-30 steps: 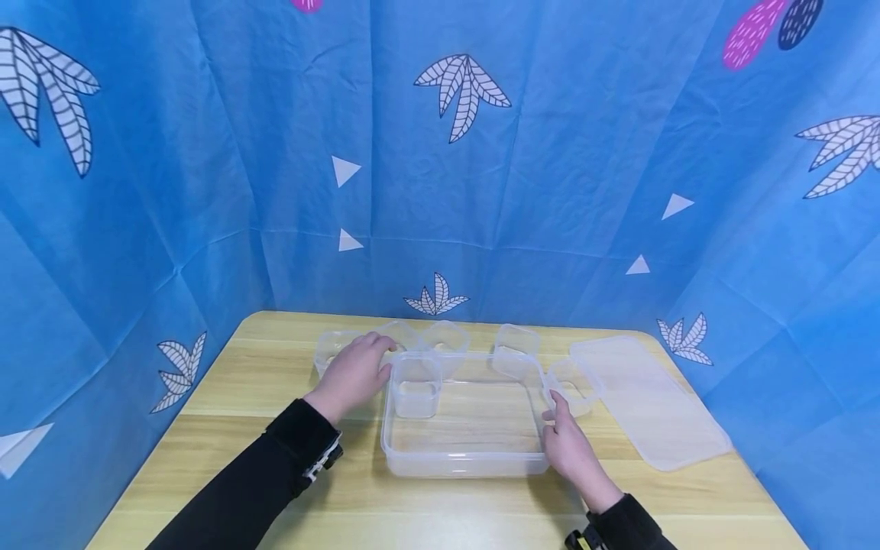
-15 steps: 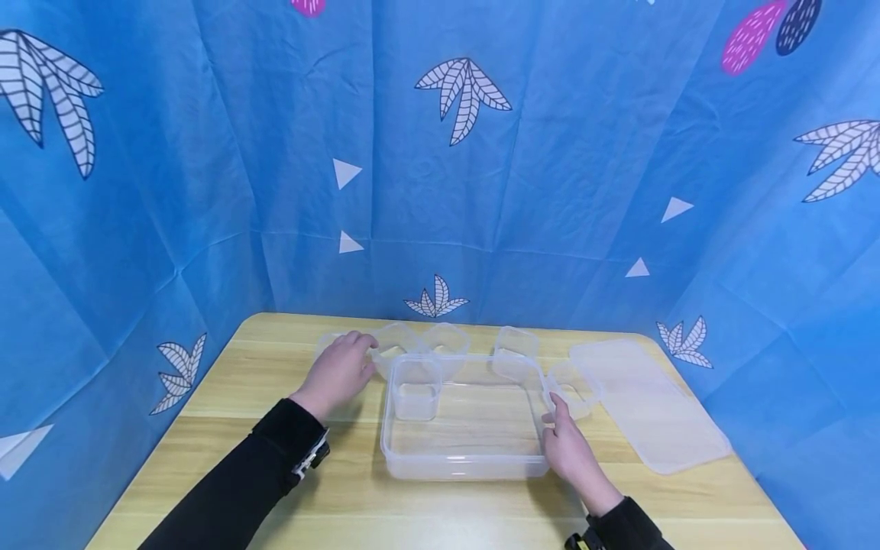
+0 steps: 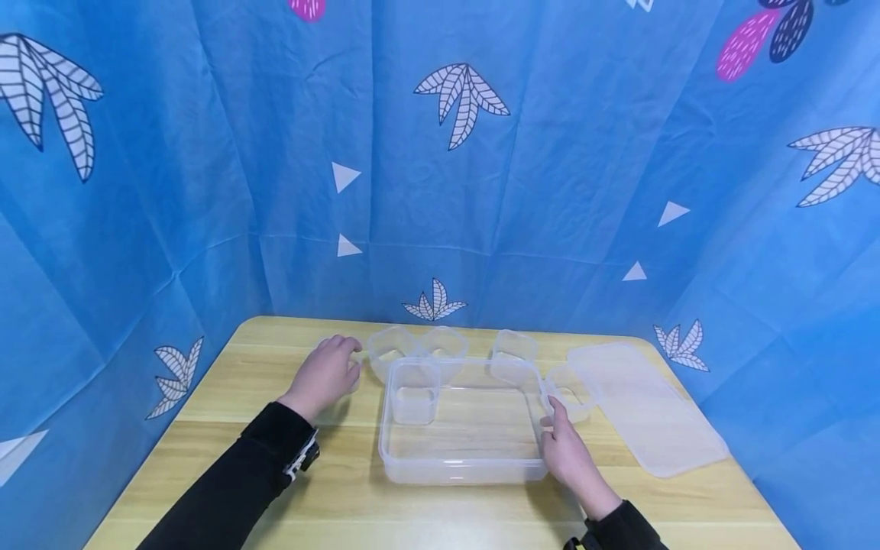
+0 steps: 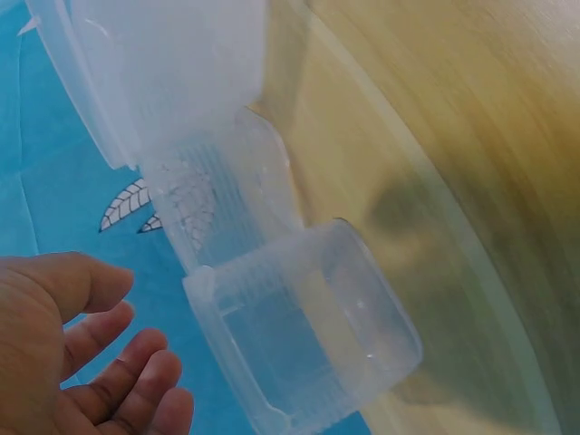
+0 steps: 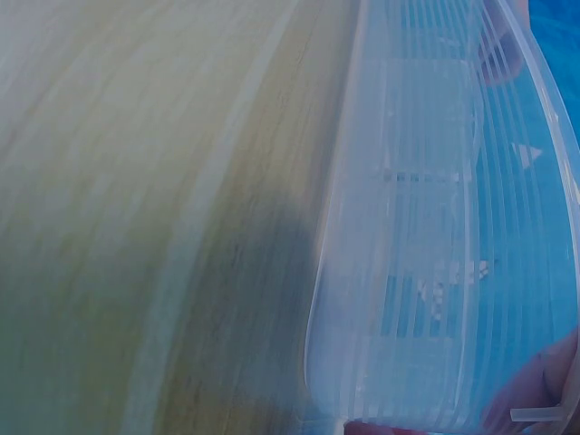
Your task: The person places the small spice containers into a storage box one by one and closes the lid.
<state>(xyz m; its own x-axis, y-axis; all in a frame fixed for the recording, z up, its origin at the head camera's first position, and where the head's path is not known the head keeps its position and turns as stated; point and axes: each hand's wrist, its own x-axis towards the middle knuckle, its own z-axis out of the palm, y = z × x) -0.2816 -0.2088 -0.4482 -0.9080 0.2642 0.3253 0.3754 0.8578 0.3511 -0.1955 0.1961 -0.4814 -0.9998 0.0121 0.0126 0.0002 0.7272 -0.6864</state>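
Note:
A large clear plastic box (image 3: 467, 472) lies open on the table, with a small clear container (image 3: 415, 397) in its left back corner. My right hand (image 3: 571, 458) holds the box's right wall near the rim. Its fingertips partly show through the plastic in the right wrist view. My left hand (image 3: 323, 374) hovers left of the box, fingers loosely bent and holding nothing. In the left wrist view a small container (image 4: 308, 326) stands beside the fingers, apart from them as far as can be seen; in the head view the hand hides it.
Behind the box stand small clear containers, one at left (image 3: 392, 355), one beside it (image 3: 447, 340) and one towards the right (image 3: 514, 347). Another small container (image 3: 569, 389) is by the right wall. A flat translucent lid (image 3: 649, 412) lies at right. Blue curtain (image 3: 440, 191) surrounds the table.
My left hand has moved left, away from the box's back left corner, and now covers the leftmost small container in the head view. The right hand stays at the box wall.

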